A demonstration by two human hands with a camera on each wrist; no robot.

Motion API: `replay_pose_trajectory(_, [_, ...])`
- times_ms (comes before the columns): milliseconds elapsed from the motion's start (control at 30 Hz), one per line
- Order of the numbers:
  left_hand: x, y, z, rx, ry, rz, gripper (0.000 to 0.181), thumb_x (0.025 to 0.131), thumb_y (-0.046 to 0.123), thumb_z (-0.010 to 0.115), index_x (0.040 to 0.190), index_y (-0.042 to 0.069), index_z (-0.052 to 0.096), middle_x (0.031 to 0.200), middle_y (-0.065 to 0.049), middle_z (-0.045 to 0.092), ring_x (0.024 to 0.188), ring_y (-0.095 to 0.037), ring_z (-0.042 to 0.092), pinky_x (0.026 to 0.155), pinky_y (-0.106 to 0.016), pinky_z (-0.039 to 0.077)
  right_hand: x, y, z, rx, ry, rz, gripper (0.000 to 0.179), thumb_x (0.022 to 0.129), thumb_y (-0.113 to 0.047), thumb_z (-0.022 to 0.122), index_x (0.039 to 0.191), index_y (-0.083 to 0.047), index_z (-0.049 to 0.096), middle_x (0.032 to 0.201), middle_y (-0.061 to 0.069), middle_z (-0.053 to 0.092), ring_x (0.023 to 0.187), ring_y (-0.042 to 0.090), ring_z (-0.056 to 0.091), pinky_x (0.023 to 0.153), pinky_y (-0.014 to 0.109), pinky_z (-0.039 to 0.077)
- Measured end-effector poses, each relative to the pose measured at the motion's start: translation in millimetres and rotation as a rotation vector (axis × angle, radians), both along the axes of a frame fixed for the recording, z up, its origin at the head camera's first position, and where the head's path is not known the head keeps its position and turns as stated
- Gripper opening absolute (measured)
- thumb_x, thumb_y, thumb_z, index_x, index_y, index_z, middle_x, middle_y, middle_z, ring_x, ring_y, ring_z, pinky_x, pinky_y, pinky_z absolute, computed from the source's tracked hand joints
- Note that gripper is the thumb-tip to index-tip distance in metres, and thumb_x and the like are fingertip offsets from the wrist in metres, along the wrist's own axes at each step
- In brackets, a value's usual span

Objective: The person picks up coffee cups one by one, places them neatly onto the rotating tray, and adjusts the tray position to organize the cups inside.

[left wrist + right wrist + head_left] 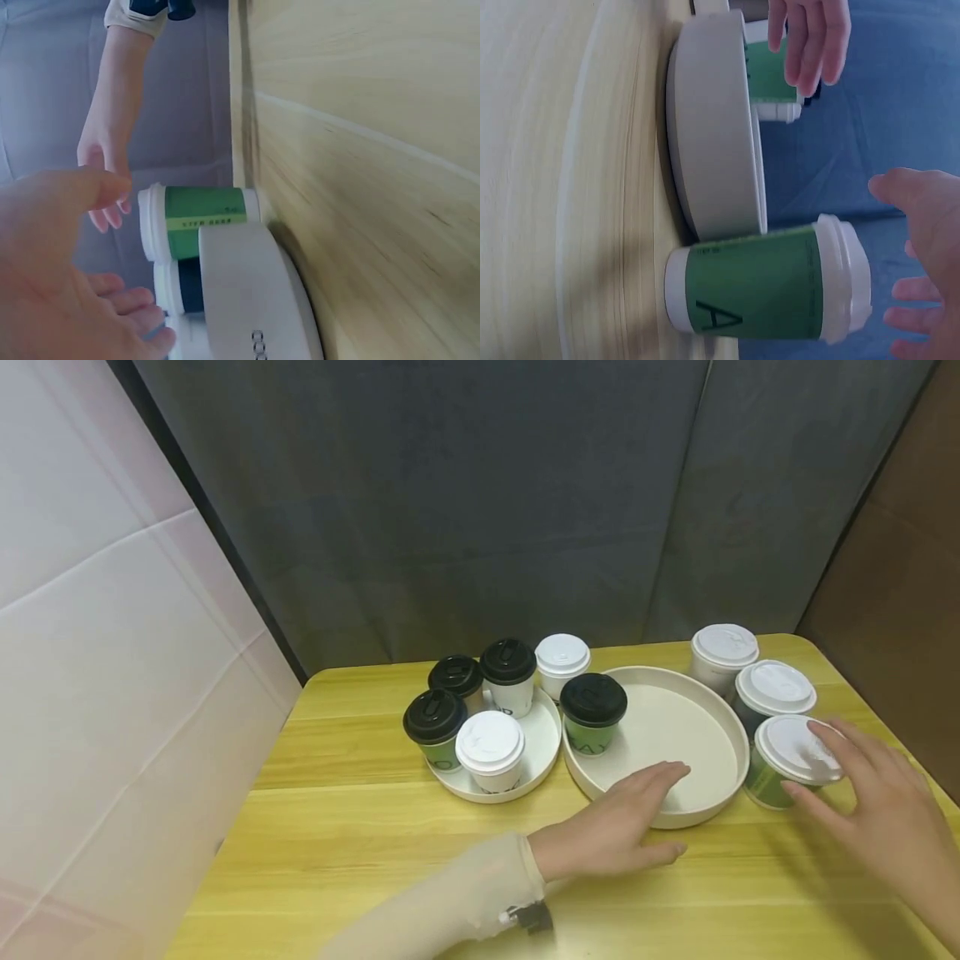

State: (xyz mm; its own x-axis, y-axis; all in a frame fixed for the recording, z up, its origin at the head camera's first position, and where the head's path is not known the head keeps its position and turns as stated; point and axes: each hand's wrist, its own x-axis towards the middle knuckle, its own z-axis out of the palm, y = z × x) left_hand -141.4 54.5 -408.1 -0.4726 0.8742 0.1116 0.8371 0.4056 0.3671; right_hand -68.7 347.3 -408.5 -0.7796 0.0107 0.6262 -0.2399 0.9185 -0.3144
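White-lidded green cup stands just beside the tray as the right hand, spread and empty, hovers near its lid, apparently reaching and needing to close round it, while the left, unfurled and empty, hangs over the tray's near edge.

Smooth wood-grained surface; matt, plastic-looking tray at four o'clock; paper-looking green cup, plastic white lid; cloth backdrop at twelve.

Head view bright; soft shadows on table; wrist views dimmer, hazy
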Motion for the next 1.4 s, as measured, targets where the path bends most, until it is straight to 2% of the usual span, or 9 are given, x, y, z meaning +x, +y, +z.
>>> replay_pose_trajectory(100, [-3.0, 15.5, 1.2, 0.03, -0.068, -0.007, 0.083, 0.097, 0.04, 0.057, 0.159, 0.014, 0.008, 0.164, -0.005, 0.025, 0.153, -0.014, 0.024, 0.125, -0.023, 0.019, -3.0, 7.8, -0.2, -0.027, -0.011, -0.018, 0.069, 0.078, -0.029, 0.08, 0.138, -0.008, 0.054, 0.137, 0.03, 0.053, 0.118, 0.055, 0.049, 0.106, 0.067, 0.032])
replay_pose_trajectory(233, [-6.7, 34.8, 3.0, 0.043, -0.162, 0.011, 0.082, 0.097, 0.04, 0.057, 0.159, 0.015, 0.01, 0.164, -0.003, 0.027, 0.152, -0.013, 0.026, 0.123, -0.02, 0.021, -5.9, 15.5, -1.8, -0.053, -0.058, -0.047, 0.075, 0.073, -0.026, 0.083, 0.139, -0.006, 0.052, 0.14, 0.03, 0.051, 0.116, 0.059, 0.047, 0.091, 0.073, 0.031])
replay_pose_trajectory(367, [-10.7, 50.7, 2.9, 0.038, -0.242, 0.024, 0.082, 0.097, 0.041, 0.057, 0.159, 0.015, 0.011, 0.164, -0.002, 0.026, 0.152, -0.014, 0.026, 0.122, -0.019, 0.023, -7.2, 21.5, -2.8, -0.062, -0.113, -0.064, 0.082, 0.074, -0.031, 0.084, 0.142, -0.004, 0.048, 0.143, 0.032, 0.047, 0.121, 0.061, 0.044, 0.092, 0.077, 0.029])
replay_pose_trajectory(500, [-16.8, 63.1, 1.6, 0.041, -0.294, 0.014, 0.077, 0.099, 0.04, 0.052, 0.159, 0.012, 0.013, 0.165, -0.002, 0.023, 0.153, -0.013, 0.023, 0.122, -0.018, 0.02, -9.2, 23.2, -4.5, -0.085, -0.166, -0.067, 0.086, 0.073, -0.033, 0.085, 0.145, -0.006, 0.045, 0.146, 0.033, 0.043, 0.131, 0.059, 0.039, 0.1, 0.079, 0.024])
replay_pose_trajectory(667, [-20.6, 75.4, -0.5, 0.017, -0.368, 0.004, 0.07, 0.103, 0.038, 0.043, 0.16, 0.014, 0.011, 0.167, -0.001, 0.018, 0.155, -0.01, 0.015, 0.123, -0.017, 0.016, -12.6, 23.4, -7.1, -0.097, -0.17, -0.062, 0.086, 0.072, -0.033, 0.085, 0.145, -0.008, 0.046, 0.143, 0.032, 0.046, 0.127, 0.059, 0.043, 0.098, 0.075, 0.029])
replay_pose_trajectory(933, [-21.3, 91.1, -4.5, 0.015, -0.381, 0.007, 0.07, 0.103, 0.038, 0.042, 0.16, 0.013, 0.01, 0.168, 0.002, 0.014, 0.156, -0.012, 0.012, 0.123, -0.017, 0.014, -13.6, 23.4, -8.3, -0.112, -0.2, -0.079, 0.087, 0.072, -0.031, 0.085, 0.147, -0.011, 0.045, 0.144, 0.03, 0.047, 0.121, 0.059, 0.046, 0.092, 0.069, 0.033])
replay_pose_trajectory(1167, [-20.5, 93.5, -5.0, 0.012, -0.408, 0.015, 0.07, 0.103, 0.038, 0.042, 0.16, 0.014, 0.009, 0.168, 0.004, 0.011, 0.155, -0.01, 0.011, 0.123, -0.017, 0.014, -14.6, 21.6, -9.4, -0.114, -0.219, -0.091, 0.086, 0.073, -0.031, 0.085, 0.146, -0.009, 0.045, 0.138, 0.032, 0.051, 0.113, 0.06, 0.048, 0.087, 0.066, 0.034])
replay_pose_trajectory(1400, [-21.4, 95.1, -6.9, 0.035, -0.411, -0.012, 0.071, 0.103, 0.035, 0.043, 0.16, 0.015, 0.007, 0.168, 0.003, 0.01, 0.155, -0.01, 0.011, 0.123, -0.019, 0.014, -15.6, 21.4, -8.9, -0.096, -0.177, -0.084, 0.085, 0.071, -0.029, 0.087, 0.143, -0.007, 0.048, 0.131, 0.033, 0.055, 0.108, 0.058, 0.051, 0.083, 0.063, 0.036])
